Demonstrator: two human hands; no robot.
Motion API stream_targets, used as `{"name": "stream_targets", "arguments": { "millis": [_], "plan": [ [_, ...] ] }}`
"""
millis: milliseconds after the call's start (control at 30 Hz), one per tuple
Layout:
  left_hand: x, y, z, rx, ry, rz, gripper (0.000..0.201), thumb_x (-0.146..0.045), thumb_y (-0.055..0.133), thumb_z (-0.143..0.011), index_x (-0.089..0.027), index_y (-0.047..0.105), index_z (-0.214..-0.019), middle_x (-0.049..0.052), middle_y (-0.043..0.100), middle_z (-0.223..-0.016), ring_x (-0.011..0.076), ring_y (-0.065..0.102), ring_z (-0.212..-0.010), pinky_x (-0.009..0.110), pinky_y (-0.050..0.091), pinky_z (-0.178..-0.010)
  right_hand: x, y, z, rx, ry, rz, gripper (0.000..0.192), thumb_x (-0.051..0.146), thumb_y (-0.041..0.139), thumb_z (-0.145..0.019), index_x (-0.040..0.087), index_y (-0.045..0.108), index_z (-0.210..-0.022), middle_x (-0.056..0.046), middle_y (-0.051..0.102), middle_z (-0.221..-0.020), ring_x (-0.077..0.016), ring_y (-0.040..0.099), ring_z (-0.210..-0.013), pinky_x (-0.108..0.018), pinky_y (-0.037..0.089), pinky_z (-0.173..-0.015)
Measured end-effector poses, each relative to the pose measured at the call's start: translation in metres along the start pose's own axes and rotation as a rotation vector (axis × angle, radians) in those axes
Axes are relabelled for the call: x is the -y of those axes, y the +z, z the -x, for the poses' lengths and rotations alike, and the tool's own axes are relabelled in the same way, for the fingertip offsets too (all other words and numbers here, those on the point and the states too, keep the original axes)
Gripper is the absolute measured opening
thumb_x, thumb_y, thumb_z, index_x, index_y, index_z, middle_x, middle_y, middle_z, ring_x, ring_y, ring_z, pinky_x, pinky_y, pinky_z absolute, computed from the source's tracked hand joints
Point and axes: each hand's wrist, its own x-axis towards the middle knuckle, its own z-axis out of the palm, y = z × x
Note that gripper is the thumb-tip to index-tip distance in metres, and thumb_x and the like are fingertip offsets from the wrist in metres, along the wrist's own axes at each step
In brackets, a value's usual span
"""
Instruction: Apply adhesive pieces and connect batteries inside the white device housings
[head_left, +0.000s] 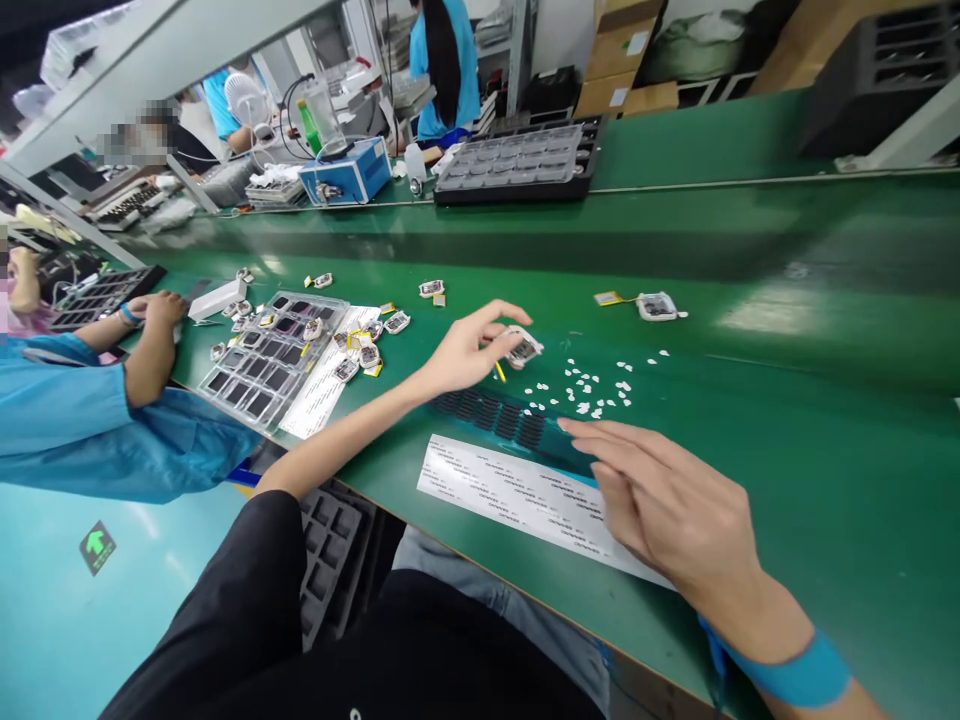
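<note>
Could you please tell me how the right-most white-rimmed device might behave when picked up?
The white-rimmed device is probably light: the left hand pinches a similar unit. Its yellow piece may dangle, being joined by a thin lead. It seems unlikely to roll, lying flat.

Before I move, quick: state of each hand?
Left hand: closed, holding a small white-framed device.
Right hand: fingers extended by the teal strip; whether they pinch anything can't be told.

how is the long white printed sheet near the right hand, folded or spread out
Spread out: the printed sheet lies flat on the green table, no fold showing; the right hand hides part.
</note>
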Motion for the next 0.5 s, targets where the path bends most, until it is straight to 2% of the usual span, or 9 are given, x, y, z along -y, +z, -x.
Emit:
{"name": "stream_targets", "arguments": {
  "millis": [67,167,300,433,500],
  "plan": [
    [-0.013,0.019,0.018,0.042,-0.014,0.219,0.038,-0.049,0.061,-0.102,-0.017,0.063,-0.121,0.004,0.077,-0.089,0.0145,0.075,-0.076,0.025,0.057,-0.073,0.000,0.004,0.002,-0.017,0.086,-0.034,0.030,0.001,0.055,-0.096,0.019,0.065,-0.118,-0.004,0.079,-0.095,-0.0172,0.075,-0.088,-0.030,0.061,-0.078],
    [-0.029,0.038,0.038,0.119,-0.098,0.333,0.034,-0.047,0.062,-0.101,-0.015,0.067,-0.112,0.002,0.072,-0.081,0.0094,0.069,-0.063,0.020,0.052,-0.059,0.001,0.009,0.003,-0.008,0.134,0.028,0.029,-0.002,0.051,-0.097,0.018,0.063,-0.115,0.001,0.070,-0.079,-0.0131,0.065,-0.069,-0.026,0.053,-0.067],
    [-0.040,0.053,0.055,0.220,-0.219,0.494,0.021,-0.034,0.065,-0.100,-0.016,0.063,-0.111,0.001,0.070,-0.087,0.0084,0.072,-0.059,0.019,0.054,-0.055,0.002,0.008,0.002,0.023,0.151,0.084,0.028,0.009,0.063,-0.098,0.020,0.064,-0.123,0.004,0.072,-0.079,-0.0107,0.066,-0.066,-0.024,0.047,-0.061],
    [-0.037,0.062,0.064,0.203,-0.294,0.599,0.017,-0.030,0.067,-0.099,-0.018,0.057,-0.108,0.001,0.069,-0.088,0.0127,0.078,-0.067,0.020,0.058,-0.058,0.002,0.007,0.000,0.089,0.154,0.102,0.008,0.019,0.069,-0.099,0.023,0.065,-0.105,0.006,0.070,-0.073,-0.0090,0.066,-0.063,-0.023,0.044,-0.056],
    [-0.034,0.064,0.067,0.169,-0.310,0.628,0.020,-0.031,0.070,-0.098,-0.020,0.055,-0.106,-0.001,0.068,-0.083,0.0140,0.079,-0.068,0.020,0.058,-0.058,0.002,0.008,-0.001,0.092,0.160,0.075,0.008,0.019,0.069,-0.100,0.024,0.063,-0.097,0.007,0.069,-0.070,-0.0083,0.064,-0.059,-0.023,0.043,-0.054]
  ]
}}
